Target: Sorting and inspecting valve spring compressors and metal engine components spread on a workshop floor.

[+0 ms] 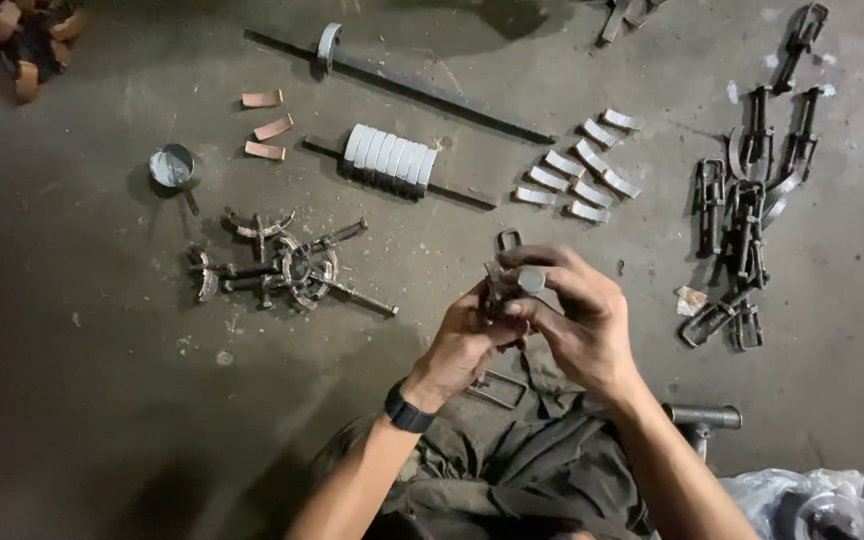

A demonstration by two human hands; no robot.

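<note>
Both hands meet over the floor (pixel 102 400): left hand (pixel 462 345) and right hand (pixel 577 320) together grasp a small metal clip (pixel 505 272), its lower part hidden by fingers; curved plates (pixel 582 170) lie beyond.

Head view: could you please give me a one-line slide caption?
Both hands, left hand and right hand, hold a small metal clip above a concrete floor strewn with metal parts.

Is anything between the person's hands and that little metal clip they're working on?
Nothing visible. The left hand and right hand already grip the small metal clip directly, raised above the floor, apart from the other parts.
</note>
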